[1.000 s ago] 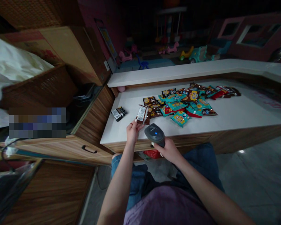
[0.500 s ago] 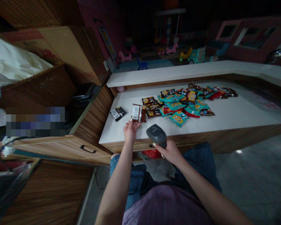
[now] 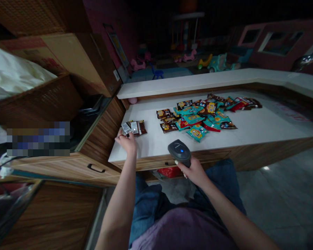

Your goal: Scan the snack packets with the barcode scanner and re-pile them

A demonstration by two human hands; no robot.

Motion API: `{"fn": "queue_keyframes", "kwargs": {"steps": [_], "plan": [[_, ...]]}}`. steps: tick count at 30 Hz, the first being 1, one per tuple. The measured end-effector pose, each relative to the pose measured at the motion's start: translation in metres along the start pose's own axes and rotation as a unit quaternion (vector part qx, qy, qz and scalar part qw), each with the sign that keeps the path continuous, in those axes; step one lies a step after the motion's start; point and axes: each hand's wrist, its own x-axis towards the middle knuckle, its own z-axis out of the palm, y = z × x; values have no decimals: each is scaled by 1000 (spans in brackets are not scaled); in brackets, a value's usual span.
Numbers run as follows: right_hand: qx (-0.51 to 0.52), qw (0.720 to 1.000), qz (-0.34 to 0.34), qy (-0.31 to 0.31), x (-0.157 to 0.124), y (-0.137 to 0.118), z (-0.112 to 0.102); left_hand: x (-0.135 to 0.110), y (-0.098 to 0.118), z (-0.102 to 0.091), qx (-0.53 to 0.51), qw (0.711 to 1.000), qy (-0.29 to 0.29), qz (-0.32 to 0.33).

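My left hand (image 3: 126,141) is at the left end of the white counter, fingers apart, at the near edge of two overlapping snack packets. The brown packet (image 3: 141,127) lies barcode side up, partly over a black packet (image 3: 125,128) that also shows a white label. The fingertips touch or nearly touch them. My right hand (image 3: 194,170) is wrapped round the handle of a dark grey barcode scanner (image 3: 177,149), held over the counter's front edge. A blue light glows on its top. A pile of brown, teal and red snack packets (image 3: 195,119) lies mid-counter.
A raised white ledge (image 3: 187,80) runs along the counter's back, with a pink ball (image 3: 133,100) under its left end. On the left stand a wicker basket (image 3: 39,100) and a cardboard box (image 3: 78,59). A drawer handle (image 3: 96,168) juts out below them.
My left hand has carried the brown packet left onto the black one, and its fingers have spread. The scanner has shifted slightly right and its blue light is on.
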Motion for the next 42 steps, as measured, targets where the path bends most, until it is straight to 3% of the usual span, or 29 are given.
{"fn": "queue_keyframes", "kwargs": {"steps": [1,3,7,10,14,19,22,25,28,37,42], "plan": [[2,1000,2,1,0,1,0,-9,2,4,1,999,-15,35],[7,1000,4,1,0,3,0,-30,8,17,-42,988,-111,102],[1,1000,-1,8,-1,7,-1,-64,21,56,-122,917,-301,233],[-6,1000,-1,20,-3,8,-5,-74,28,80,-125,885,-359,270],[-6,1000,6,27,-5,10,-10,-73,32,88,-83,895,-339,278],[8,999,12,31,-3,11,-8,-74,32,72,-93,912,-320,238],[16,1000,18,19,-1,9,-5,-78,28,62,-198,922,-313,115],[23,999,19,14,2,7,-2,-81,20,57,-317,896,-310,-39],[31,999,16,21,5,6,0,-82,12,54,-371,872,-296,-119],[35,997,9,66,14,1,-6,-85,12,50,-364,875,-288,-132],[26,998,9,54,13,-1,-13,-85,14,47,-356,882,-283,-124]]}}
